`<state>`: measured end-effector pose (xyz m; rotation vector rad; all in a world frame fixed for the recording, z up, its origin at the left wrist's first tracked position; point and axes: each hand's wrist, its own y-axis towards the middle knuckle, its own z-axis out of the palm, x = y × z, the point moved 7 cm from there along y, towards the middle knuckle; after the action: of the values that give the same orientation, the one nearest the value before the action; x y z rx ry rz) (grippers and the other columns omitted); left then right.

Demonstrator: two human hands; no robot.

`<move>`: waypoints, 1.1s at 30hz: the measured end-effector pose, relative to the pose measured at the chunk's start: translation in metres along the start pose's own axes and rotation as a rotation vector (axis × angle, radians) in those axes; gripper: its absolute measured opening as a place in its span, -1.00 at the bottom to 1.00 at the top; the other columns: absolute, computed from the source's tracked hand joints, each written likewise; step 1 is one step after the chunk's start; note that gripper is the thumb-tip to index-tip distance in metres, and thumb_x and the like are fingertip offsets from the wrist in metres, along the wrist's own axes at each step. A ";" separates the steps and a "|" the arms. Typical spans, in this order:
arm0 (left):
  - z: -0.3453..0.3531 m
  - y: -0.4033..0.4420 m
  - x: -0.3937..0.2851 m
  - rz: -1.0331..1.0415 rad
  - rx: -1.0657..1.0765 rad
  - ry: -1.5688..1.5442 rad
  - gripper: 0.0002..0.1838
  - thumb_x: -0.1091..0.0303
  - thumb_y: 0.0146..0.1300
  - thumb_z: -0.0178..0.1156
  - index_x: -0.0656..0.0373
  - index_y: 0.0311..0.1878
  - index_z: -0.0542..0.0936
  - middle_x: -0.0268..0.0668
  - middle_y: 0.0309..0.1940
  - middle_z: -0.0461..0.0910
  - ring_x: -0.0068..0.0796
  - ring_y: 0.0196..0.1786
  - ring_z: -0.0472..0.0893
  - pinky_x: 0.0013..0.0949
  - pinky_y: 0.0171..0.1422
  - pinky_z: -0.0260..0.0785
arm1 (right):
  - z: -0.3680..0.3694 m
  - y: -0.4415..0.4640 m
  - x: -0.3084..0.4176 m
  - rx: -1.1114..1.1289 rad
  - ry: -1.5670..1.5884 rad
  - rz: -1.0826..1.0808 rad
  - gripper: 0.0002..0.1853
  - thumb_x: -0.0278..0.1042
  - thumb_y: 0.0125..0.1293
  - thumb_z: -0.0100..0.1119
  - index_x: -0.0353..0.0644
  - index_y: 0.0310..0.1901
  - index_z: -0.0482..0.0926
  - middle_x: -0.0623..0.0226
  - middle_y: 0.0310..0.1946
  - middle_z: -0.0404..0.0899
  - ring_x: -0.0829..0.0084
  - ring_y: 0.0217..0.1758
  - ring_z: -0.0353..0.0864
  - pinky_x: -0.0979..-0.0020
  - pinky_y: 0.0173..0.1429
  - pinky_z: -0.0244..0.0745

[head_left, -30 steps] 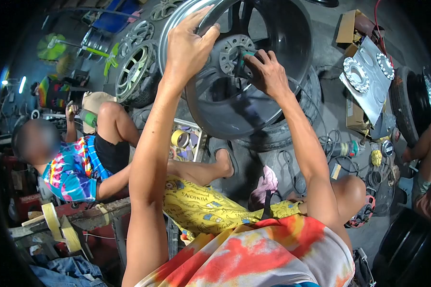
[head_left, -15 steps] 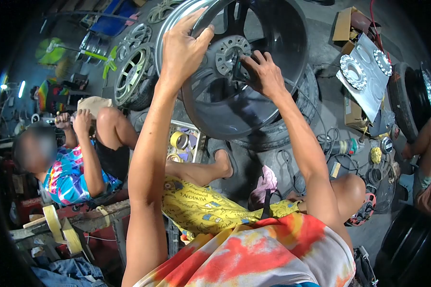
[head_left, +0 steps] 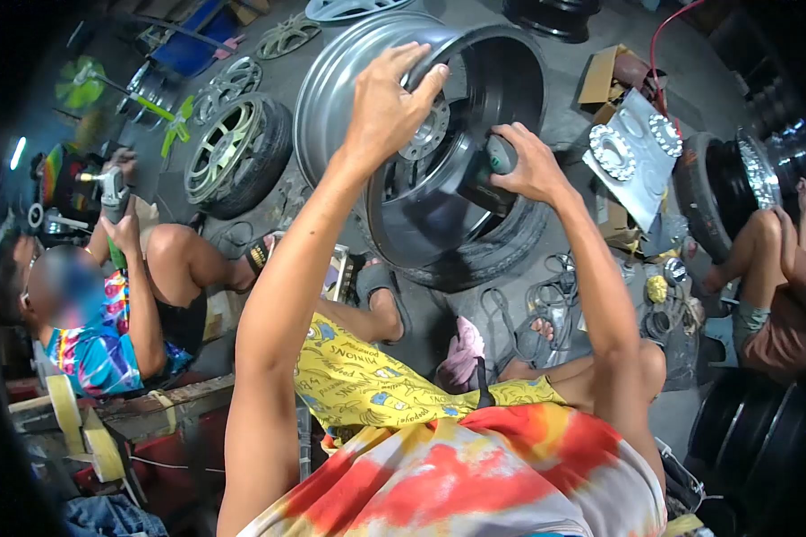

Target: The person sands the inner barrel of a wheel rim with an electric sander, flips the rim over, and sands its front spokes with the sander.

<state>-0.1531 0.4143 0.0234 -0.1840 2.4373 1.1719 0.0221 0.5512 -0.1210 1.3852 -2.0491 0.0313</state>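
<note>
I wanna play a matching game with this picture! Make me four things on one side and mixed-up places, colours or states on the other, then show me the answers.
Things:
1. left hand
2. cloth by the person's foot
3. right hand
4. cardboard box

Places, colours, states:
A. gripping a dark power tool
B. open at the top
C. on the edge of the wheel rim
D. pink

Right pairs: 1-C, 2-D, 3-A, 4-B
</note>
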 end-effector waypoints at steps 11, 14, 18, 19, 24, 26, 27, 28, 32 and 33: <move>-0.034 0.035 0.098 -0.024 -0.051 0.195 -0.57 0.07 0.33 0.41 0.20 0.10 0.81 0.15 0.11 0.73 0.08 0.18 0.72 -0.07 0.35 0.52 | -0.183 -0.145 0.068 -0.228 -0.160 0.144 -0.31 -0.30 0.01 0.59 -0.12 0.25 0.59 0.12 0.07 0.62 0.02 0.21 0.63 0.15 0.36 0.51; -0.032 0.071 0.149 -0.038 0.033 0.370 -0.49 0.00 0.32 0.35 0.20 0.16 0.77 0.17 0.05 0.74 0.16 0.20 0.68 -0.01 0.37 0.49 | -0.209 -0.186 0.044 -0.461 -0.117 0.280 -0.32 -0.29 0.02 0.61 -0.16 0.23 0.61 0.14 0.15 0.66 0.10 0.26 0.67 0.19 0.37 0.51; 0.006 0.097 0.227 -0.381 0.309 0.407 -0.33 -0.20 0.35 0.26 0.13 0.31 0.70 0.15 0.22 0.70 0.16 0.35 0.64 -0.01 0.44 0.45 | -0.231 -0.211 0.026 -0.584 -0.149 0.346 -0.32 -0.27 0.04 0.61 -0.15 0.25 0.60 0.12 0.14 0.66 0.09 0.27 0.67 0.20 0.40 0.49; 0.015 0.098 0.239 -0.438 0.292 0.471 -0.32 -0.22 0.36 0.24 0.11 0.33 0.69 0.13 0.24 0.69 0.16 0.37 0.62 0.00 0.45 0.44 | -0.236 -0.217 0.022 -0.602 -0.150 0.343 -0.32 -0.26 0.04 0.61 -0.14 0.25 0.60 0.10 0.14 0.66 0.08 0.27 0.66 0.20 0.41 0.48; 0.001 0.093 0.163 -0.420 0.289 0.628 -0.35 -0.22 0.41 0.18 0.07 0.33 0.69 0.12 0.20 0.71 0.20 0.34 0.63 0.08 0.44 0.44 | -0.263 -0.239 0.015 -0.742 0.074 0.411 -0.32 -0.24 0.13 0.64 -0.11 0.30 0.60 0.29 0.05 0.72 0.44 0.08 0.69 0.35 0.26 0.57; -0.003 0.090 0.128 -0.292 0.297 0.629 -0.38 -0.21 0.44 0.15 0.08 0.29 0.69 0.17 0.17 0.70 0.25 0.30 0.64 0.11 0.41 0.45 | -0.270 -0.241 0.016 -0.844 0.171 0.397 -0.34 -0.20 0.17 0.65 -0.16 0.28 0.60 0.34 -0.01 0.70 0.49 0.02 0.68 0.39 0.19 0.59; -0.006 0.086 0.102 -0.267 0.295 0.609 -0.37 -0.20 0.46 0.15 0.13 0.28 0.69 0.19 0.13 0.71 0.28 0.27 0.65 0.12 0.38 0.45 | -0.275 -0.244 0.011 -0.898 0.218 0.383 -0.35 -0.19 0.18 0.66 -0.17 0.27 0.60 0.37 -0.03 0.69 0.52 -0.01 0.68 0.42 0.14 0.61; -0.009 0.082 0.079 -0.245 0.285 0.587 -0.39 -0.18 0.47 0.15 0.15 0.27 0.68 0.20 0.11 0.72 0.28 0.26 0.66 0.12 0.37 0.46 | -0.278 -0.244 0.010 -0.899 0.212 0.374 -0.35 -0.19 0.18 0.66 -0.17 0.27 0.60 0.37 -0.03 0.69 0.52 -0.01 0.68 0.42 0.14 0.61; -0.017 0.058 -0.012 -0.097 0.219 0.433 -0.46 -0.08 0.50 0.17 0.18 0.26 0.68 0.22 0.07 0.72 0.30 0.21 0.67 0.11 0.32 0.47 | -0.288 -0.264 -0.001 -1.185 0.485 0.459 -0.33 -0.17 0.21 0.65 -0.21 0.29 0.58 0.36 0.00 0.66 0.60 -0.11 0.66 0.52 -0.17 0.62; -0.016 0.051 -0.034 -0.104 0.238 0.395 -0.50 -0.01 0.50 0.20 0.19 0.26 0.67 0.21 0.05 0.73 0.29 0.19 0.68 0.10 0.31 0.48 | -0.293 -0.270 -0.008 -1.249 0.509 0.412 -0.33 -0.16 0.22 0.64 -0.24 0.29 0.57 0.34 -0.01 0.66 0.59 -0.11 0.67 0.50 -0.17 0.63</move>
<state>-0.1430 0.4324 0.0835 -0.5040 2.8429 0.8534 0.3963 0.5457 0.0162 0.1406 -1.3766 -0.5589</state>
